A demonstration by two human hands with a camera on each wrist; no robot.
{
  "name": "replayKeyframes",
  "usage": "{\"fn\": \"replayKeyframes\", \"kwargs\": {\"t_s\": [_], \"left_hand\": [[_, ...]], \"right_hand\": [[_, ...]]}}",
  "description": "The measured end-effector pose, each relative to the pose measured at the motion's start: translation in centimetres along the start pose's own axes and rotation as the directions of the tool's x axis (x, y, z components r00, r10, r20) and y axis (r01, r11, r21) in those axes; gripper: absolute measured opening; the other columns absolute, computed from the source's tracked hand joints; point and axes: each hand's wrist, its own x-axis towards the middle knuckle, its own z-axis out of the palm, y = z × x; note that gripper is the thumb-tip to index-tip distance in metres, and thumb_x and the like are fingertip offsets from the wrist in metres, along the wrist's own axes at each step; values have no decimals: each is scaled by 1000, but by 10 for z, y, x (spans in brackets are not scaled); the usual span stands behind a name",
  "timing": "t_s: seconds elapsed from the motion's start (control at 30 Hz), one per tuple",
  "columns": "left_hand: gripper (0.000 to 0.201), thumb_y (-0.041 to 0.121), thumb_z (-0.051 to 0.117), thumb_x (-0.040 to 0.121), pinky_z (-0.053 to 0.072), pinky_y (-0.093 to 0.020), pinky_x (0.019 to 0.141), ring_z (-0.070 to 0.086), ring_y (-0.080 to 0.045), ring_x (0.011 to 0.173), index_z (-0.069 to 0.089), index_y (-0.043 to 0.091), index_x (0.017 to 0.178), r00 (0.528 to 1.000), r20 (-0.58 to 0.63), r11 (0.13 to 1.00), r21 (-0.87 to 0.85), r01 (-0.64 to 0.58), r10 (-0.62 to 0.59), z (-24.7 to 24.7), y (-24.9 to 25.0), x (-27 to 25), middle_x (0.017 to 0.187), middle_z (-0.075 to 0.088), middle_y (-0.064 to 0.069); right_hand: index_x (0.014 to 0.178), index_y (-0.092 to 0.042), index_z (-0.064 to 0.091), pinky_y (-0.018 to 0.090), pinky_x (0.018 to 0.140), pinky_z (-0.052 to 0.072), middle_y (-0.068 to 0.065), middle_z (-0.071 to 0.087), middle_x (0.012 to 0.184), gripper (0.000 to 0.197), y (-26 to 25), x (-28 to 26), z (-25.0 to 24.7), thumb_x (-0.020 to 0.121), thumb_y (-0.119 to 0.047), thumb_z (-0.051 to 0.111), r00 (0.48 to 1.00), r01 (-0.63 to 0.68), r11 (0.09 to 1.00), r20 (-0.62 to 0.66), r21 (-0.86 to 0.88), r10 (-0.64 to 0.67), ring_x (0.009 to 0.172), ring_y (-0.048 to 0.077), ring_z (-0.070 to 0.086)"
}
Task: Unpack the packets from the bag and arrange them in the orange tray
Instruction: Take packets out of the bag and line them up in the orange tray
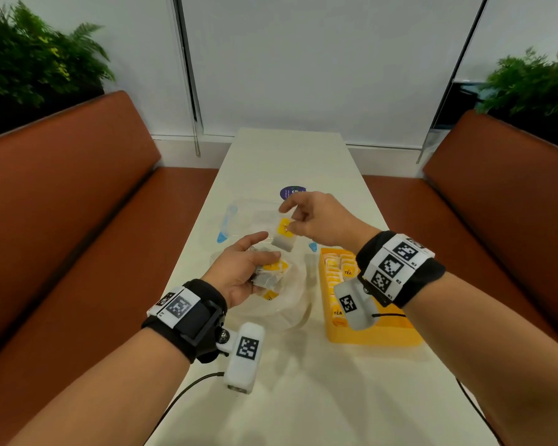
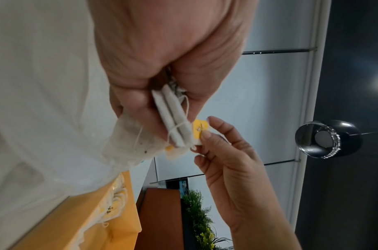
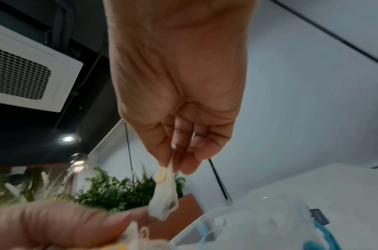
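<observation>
Left hand [image 1: 239, 268] grip holds bunch of tea packets [image 1: 271, 275] above clear bag [image 1: 287, 313] near middle of white surface [image 1: 303, 397]. Right hand [image 1: 319, 220] grip pinches one packet [image 1: 284, 235] by yellow tag; it hangs just beyond bunch. Clear box [image 1: 248, 214] behind. Orange tray [image 1: 374, 336] at right, packets in rows inside.

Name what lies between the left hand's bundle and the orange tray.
Head view: only the clear bag and bare table lie between the bundle and tray.
</observation>
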Motion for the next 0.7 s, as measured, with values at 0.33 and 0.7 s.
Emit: {"fn": "replayKeyframes", "kwargs": {"t_s": [0.33, 0.7], "left_hand": [[41, -3, 66, 84, 56, -31, 52, 68, -25, 79, 60, 15, 120, 1000, -2, 1000, 8, 16, -16, -3, 5, -5, 103, 67, -15], [37, -4, 66, 83, 59, -35, 53, 67, -28, 81, 60, 13, 116, 999, -22, 999, -8, 32, -32, -9, 6, -8, 107, 65, -19]], "right_hand": [[91, -14, 72, 28, 73, 50, 5, 71, 94, 13, 59, -4, -24, 83, -14, 62, 959, -257, 829, -22, -497, 284, 87, 24, 64], [77, -12, 55, 31, 62, 50, 4, 57, 74, 11, 113, -11, 2, 82, -3, 59, 864, -298, 586, 48, -753, 501, 72, 26, 59]]}}
